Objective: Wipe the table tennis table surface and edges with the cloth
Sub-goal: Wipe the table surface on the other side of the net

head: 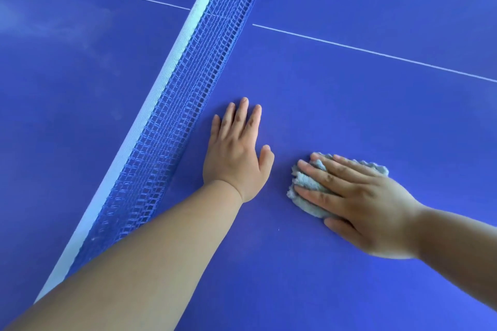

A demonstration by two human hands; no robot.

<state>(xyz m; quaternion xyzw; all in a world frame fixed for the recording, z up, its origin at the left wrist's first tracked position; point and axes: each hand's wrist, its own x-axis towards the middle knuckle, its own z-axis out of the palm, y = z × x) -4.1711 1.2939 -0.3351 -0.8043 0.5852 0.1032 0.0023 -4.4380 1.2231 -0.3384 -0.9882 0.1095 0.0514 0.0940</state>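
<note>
Two hands are seen flat on the blue tabletop (376, 121), both on the half to the right of the net (183, 105). The left hand (236, 153) is laid palm down just beside the foot of the net, its fingers straight and held close together, its thumb set out to the right; nothing is held by it. The right hand (360, 204) is pressed down on the cloth (309, 209), with its fingers straight and slightly spread across the top, so that the cloth is pinned to the tabletop and not gripped.

The cloth (grey-blue, fluffy, bunched into a small wad) is found on the tabletop to the right of the left hand, near its thumb but apart from it. Its frayed edges are shown beyond the fingertips and under the index finger; the rest is covered by the hand.

The net is stretched slantwise from the lower left to the top of the view, and is topped by a white band (150, 113). A thin white line (376, 53) is drawn across the tabletop beyond both hands and is carried on at the far side of the net. A paler, hazy patch (53, 16) is seen on the left half. The bare left forearm is stretched along the net.
</note>
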